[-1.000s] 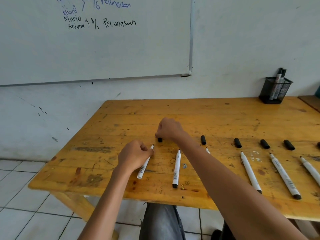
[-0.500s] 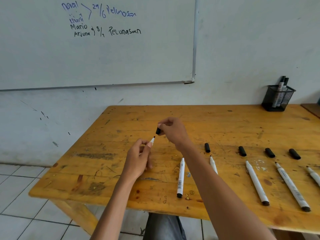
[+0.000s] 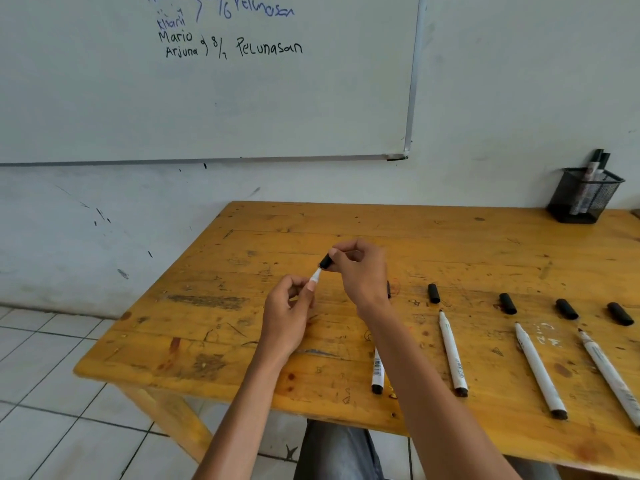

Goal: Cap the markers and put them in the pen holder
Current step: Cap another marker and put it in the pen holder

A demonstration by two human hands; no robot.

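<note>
My left hand grips a white marker above the wooden table, tip pointing up and to the right. My right hand pinches a black cap right at that tip. Several uncapped white markers lie in a row to the right: one partly hidden by my right forearm, another, a third. Loose black caps lie above them. The black mesh pen holder stands at the far right back with markers in it.
A whiteboard with writing hangs on the wall behind the table. The table's left edge drops to a tiled floor. A further marker and cap lie near the right frame edge.
Both hands lifted off the table, the left with the marker, the right with the cap. The cap has come down to the marker's tip.
</note>
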